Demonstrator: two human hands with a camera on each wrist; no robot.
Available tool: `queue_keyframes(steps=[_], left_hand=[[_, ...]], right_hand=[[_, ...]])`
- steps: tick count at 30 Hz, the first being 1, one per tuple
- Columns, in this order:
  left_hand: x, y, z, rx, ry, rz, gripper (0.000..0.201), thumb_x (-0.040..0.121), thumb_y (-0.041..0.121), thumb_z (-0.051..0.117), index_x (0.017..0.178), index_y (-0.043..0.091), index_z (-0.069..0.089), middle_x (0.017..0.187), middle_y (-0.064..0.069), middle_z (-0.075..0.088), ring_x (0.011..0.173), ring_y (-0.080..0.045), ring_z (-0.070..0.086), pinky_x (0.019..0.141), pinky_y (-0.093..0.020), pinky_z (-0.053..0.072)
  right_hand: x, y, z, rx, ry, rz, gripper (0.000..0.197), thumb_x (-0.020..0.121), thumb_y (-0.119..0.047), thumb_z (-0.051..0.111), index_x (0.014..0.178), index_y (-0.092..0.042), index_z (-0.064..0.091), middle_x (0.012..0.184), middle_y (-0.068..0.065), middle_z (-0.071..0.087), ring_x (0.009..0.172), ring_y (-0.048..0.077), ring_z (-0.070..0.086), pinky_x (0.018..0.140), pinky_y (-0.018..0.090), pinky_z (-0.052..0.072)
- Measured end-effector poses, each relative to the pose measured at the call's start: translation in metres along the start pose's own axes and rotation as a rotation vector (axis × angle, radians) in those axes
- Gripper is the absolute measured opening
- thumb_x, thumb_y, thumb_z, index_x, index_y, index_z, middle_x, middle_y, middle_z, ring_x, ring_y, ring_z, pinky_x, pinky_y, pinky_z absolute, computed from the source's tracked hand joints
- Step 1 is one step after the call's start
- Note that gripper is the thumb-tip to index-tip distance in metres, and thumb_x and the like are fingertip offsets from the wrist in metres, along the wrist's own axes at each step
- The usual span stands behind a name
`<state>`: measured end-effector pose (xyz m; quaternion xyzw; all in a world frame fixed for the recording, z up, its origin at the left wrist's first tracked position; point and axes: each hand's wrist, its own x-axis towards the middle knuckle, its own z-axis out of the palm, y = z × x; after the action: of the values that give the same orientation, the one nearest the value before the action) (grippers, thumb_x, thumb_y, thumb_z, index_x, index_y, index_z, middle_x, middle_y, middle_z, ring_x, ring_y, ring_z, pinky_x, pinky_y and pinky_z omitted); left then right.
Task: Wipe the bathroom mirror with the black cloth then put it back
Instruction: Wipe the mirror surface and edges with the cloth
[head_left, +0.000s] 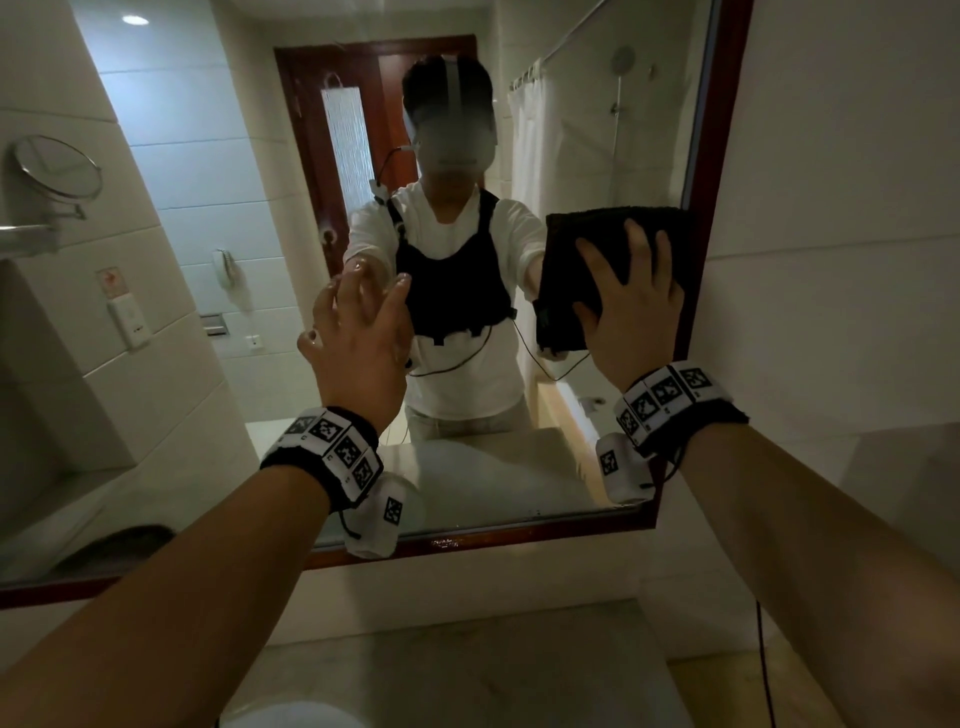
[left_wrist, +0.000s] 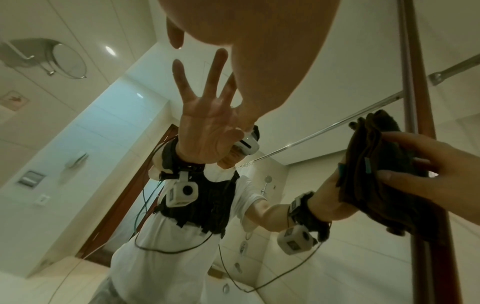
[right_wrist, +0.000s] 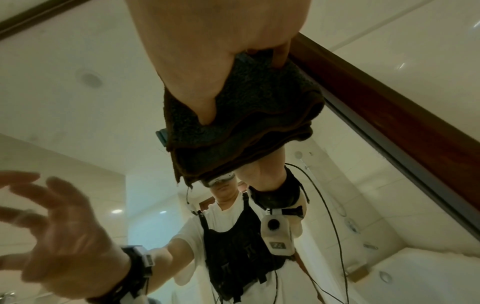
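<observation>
While the left hand (head_left: 358, 332) hovers, the right hand (head_left: 631, 306) presses the black cloth (head_left: 587, 244) against the mirror (head_left: 249, 156).

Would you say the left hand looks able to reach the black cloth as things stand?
Probably yes: the left hand is open, holds nothing, and only bare mirror glass lies between it and the black cloth, which the right hand presses flat.

The black cloth (head_left: 582, 260) is showing a thick, matt terry pile, rough and looped, folded into several soft layers (right_wrist: 233, 131). The mirror (head_left: 260, 312) is presenting smooth, glossy glass, and its frame (head_left: 706, 208) is looking like dark reddish wood with a polished sheen (right_wrist: 389, 115). The wall tiles (head_left: 831, 156) are gleaming pale and glazed, while the round shaving mirror (head_left: 57, 166) is shining like chromed metal.
</observation>
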<state>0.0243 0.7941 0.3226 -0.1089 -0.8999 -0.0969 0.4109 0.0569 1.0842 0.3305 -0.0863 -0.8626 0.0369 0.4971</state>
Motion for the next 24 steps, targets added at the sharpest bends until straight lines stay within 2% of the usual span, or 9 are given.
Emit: queue_keyframes(steps=[6,10,13,20,24], left_hand=[[-0.007,0.0,0.01,-0.001,-0.016,-0.03,0.08,0.082,0.029,0.072,0.148,0.042,0.029,0.16,-0.008,0.017,0.142,-0.039,0.02,0.09,-0.064,0.043],[-0.008,0.003,0.014,0.012,-0.025,-0.034,0.087,0.078,0.03,0.076,0.149,0.041,0.028,0.16,-0.01,0.016,0.143,-0.04,0.019,0.089,-0.064,0.042],[-0.009,0.004,0.016,0.009,-0.031,-0.044,0.093,0.074,0.025,0.079,0.149,0.041,0.026,0.161,-0.01,0.014,0.144,-0.04,0.017,0.092,-0.065,0.04],[-0.009,0.004,0.018,0.042,-0.034,-0.038,0.094,0.074,0.029,0.08,0.15,0.041,0.025,0.161,-0.01,0.014,0.144,-0.04,0.016,0.092,-0.065,0.04],[-0.009,0.003,0.02,0.069,-0.027,-0.041,0.097,0.073,0.027,0.081,0.15,0.041,0.023,0.161,-0.011,0.014,0.144,-0.04,0.016,0.09,-0.065,0.041]], right_hand=[[-0.002,0.006,0.001,-0.004,-0.006,0.014,0.068,0.088,-0.039,0.061,0.149,-0.039,0.03,0.16,0.013,0.02,0.147,0.043,0.016,0.101,0.063,0.04],[-0.009,0.006,0.005,-0.013,-0.023,0.052,0.066,0.088,-0.041,0.06,0.148,-0.039,0.031,0.16,0.013,0.021,0.145,0.043,0.019,0.1,0.063,0.04],[-0.029,0.01,0.015,-0.024,-0.035,0.07,0.069,0.085,-0.04,0.065,0.146,-0.039,0.033,0.157,0.015,0.024,0.142,0.044,0.024,0.097,0.064,0.041],[-0.103,0.009,0.055,-0.036,-0.104,-0.071,0.074,0.081,-0.04,0.073,0.147,-0.039,0.039,0.156,0.013,0.023,0.142,0.045,0.02,0.099,0.064,0.034],[-0.079,0.012,0.047,-0.01,-0.057,-0.13,0.072,0.079,-0.044,0.072,0.144,-0.041,0.041,0.155,0.011,0.026,0.14,0.045,0.022,0.097,0.06,0.034]])
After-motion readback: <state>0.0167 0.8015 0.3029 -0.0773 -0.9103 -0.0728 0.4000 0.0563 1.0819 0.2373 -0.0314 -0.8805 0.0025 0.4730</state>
